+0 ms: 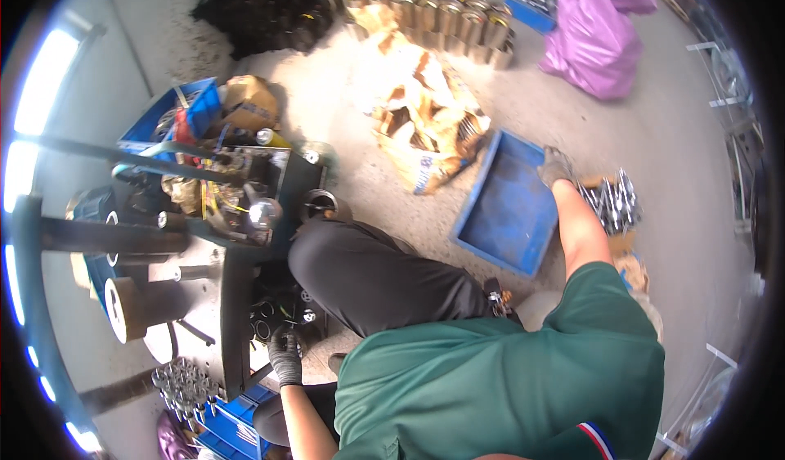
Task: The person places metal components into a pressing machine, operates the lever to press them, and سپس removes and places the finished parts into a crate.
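My right hand point(555, 167), in a grey glove, reaches out with its fingers closed over the upper right rim of a shallow blue tray point(511, 202). The tray lies on the floor and shows only dark smudges inside. My left hand point(284, 355), in a grey glove too, is low beside the bench machine point(233, 296). Its fingers are bent together, and what they hold, if anything, is too small to make out. Dark rings and small metal parts point(266, 317) lie just beyond those fingers.
A torn paper sack point(429, 125) lies beyond the tray; metal rods point(613, 202) are heaped to its right. Metal cylinders point(450, 22) stand in rows at the back near a purple bag point(601, 35). Blue bins point(176, 116) and a metal-parts cluster point(184, 386) flank the machine.
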Motion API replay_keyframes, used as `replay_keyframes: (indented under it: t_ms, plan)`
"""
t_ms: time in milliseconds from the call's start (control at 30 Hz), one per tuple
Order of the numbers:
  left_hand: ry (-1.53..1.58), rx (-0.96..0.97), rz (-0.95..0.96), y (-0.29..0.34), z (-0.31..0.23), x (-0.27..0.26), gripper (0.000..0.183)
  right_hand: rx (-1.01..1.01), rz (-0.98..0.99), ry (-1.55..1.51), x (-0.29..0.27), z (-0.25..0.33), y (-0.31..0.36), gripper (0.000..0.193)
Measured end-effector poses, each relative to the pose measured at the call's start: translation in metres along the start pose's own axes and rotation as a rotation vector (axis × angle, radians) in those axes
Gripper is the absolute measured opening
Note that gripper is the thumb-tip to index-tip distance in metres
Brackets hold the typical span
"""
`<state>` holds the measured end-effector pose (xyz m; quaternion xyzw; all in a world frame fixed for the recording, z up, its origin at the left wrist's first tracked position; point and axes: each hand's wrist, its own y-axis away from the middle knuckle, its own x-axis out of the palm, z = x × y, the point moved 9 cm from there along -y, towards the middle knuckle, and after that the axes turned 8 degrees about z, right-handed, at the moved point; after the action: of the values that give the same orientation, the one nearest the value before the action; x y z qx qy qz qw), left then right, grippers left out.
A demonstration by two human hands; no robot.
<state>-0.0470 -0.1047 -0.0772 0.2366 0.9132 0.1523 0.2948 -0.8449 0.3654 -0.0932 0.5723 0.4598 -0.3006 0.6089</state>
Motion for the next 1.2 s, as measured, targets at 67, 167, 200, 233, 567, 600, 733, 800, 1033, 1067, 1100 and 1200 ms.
replay_keyframes:
  t_ms: [67,167,200,233,567,600,733,800,1033,1067,1100,1200]
  plan:
    - [-0.106,0.044,-0.002,0.005,-0.004,-0.005,0.03,-0.033,0.026,-0.034,0.01,0.005,-0.032,0.068]
    - [-0.368,0.172,-0.046,0.015,-0.012,-0.01,0.033,0.021,0.121,-0.095,0.019,0.023,-0.052,0.072]
    - [-0.399,0.159,-0.052,0.013,-0.021,-0.006,0.032,0.014,0.14,-0.011,0.039,0.008,-0.077,0.083]
    - [-0.445,0.132,-0.059,0.016,-0.032,-0.003,0.032,0.002,0.217,-0.054,0.05,0.01,-0.08,0.09]
    - [-0.548,0.109,-0.015,0.015,-0.045,0.008,0.039,-0.154,0.317,0.331,0.078,0.018,-0.071,0.061]
    - [-0.536,0.106,-0.026,0.017,-0.039,0.007,0.039,-0.144,0.283,0.288,0.078,0.023,-0.064,0.061]
    - [-0.631,0.129,0.002,0.012,-0.038,0.014,0.04,-0.041,0.221,0.194,0.072,0.02,-0.052,0.052]
    - [-0.564,0.138,0.059,0.013,-0.057,0.026,0.041,-0.069,0.324,0.248,0.077,-0.001,-0.075,0.051]
    - [-0.723,0.119,0.197,0.021,-0.068,0.029,0.043,-0.238,0.512,0.295,0.025,0.046,-0.017,0.066]
    - [-0.754,0.111,0.215,0.021,-0.064,0.03,0.044,-0.23,0.506,0.314,0.017,0.051,-0.018,0.065]
    - [-0.75,0.117,0.217,0.021,-0.068,0.03,0.044,-0.224,0.501,0.313,0.004,0.057,-0.015,0.065]
    - [-0.603,0.136,0.243,0.023,-0.082,0.033,0.044,-0.257,0.53,0.581,-0.026,0.065,-0.013,0.052]
